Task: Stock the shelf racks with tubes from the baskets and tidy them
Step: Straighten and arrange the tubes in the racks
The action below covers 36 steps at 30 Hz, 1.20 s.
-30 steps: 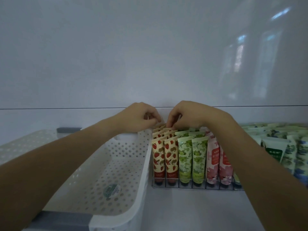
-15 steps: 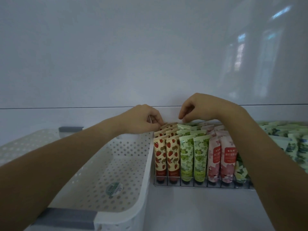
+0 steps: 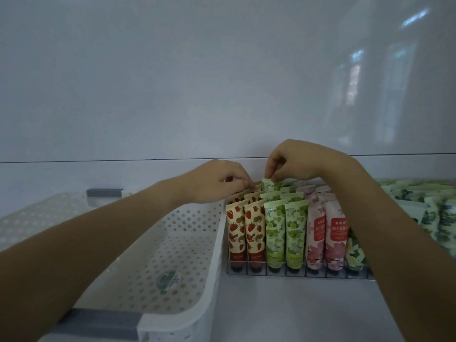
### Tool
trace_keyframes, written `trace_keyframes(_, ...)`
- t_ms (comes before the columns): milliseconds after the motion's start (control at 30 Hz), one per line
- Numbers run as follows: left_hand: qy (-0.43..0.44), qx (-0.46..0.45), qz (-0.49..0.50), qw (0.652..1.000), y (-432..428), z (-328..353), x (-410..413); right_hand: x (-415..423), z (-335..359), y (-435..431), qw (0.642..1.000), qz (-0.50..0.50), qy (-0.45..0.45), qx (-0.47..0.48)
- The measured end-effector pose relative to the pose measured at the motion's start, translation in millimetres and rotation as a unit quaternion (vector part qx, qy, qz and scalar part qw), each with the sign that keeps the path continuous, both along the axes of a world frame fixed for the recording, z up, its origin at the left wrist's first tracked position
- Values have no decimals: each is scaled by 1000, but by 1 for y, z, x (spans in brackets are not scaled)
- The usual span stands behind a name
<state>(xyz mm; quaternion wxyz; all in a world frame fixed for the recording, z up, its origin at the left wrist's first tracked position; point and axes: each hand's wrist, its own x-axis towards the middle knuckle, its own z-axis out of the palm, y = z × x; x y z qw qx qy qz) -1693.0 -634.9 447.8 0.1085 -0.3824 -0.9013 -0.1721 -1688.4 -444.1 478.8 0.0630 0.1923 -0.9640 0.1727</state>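
Note:
A wire rack (image 3: 296, 274) on the shelf holds upright tubes in rows: strawberry tubes (image 3: 237, 233) at the left, green grape tubes (image 3: 283, 230) in the middle, pink blossom tubes (image 3: 328, 233) to the right. My right hand (image 3: 298, 160) pinches the top edge of a green tube (image 3: 269, 185) at the back of the green row, lifted slightly above its neighbours. My left hand (image 3: 217, 181) has curled fingers on the tops of the rear strawberry tubes. A white perforated basket (image 3: 187, 243) stands just left of the rack, with only a round sticker on its floor.
More green and blue patterned tubes (image 3: 434, 208) fill the shelf to the right, partly behind my right forearm. A second white basket (image 3: 37, 213) lies behind and left of the first one. The glossy white back wall (image 3: 222, 82) stands close behind the rack.
My right hand rose from the tube tops and now pinches a green tube at the back row. My left hand stayed at the rear strawberry tubes.

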Motion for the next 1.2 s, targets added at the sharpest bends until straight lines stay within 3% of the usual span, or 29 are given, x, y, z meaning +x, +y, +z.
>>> trace_keyframes(233,-5,-5,8,1000,0,-2,0,2,-5,-8,999,19,-35,35)
trace_keyframes(500,-5,0,-7,1000,-1,-2,0,-2,-2,3,996,-29,72,-43)
trace_keyframes(700,-3,30,5,1000,-1,-2,-2,-5,-11,-8,997,-50,54,11)
trace_keyframes(900,0,-5,22,1000,0,-5,-4,-5,-15,-16,993,-80,76,44)
trace_keyframes(1200,6,-16,20,1000,0,-6,-3,3,2,11,996,-87,25,16)
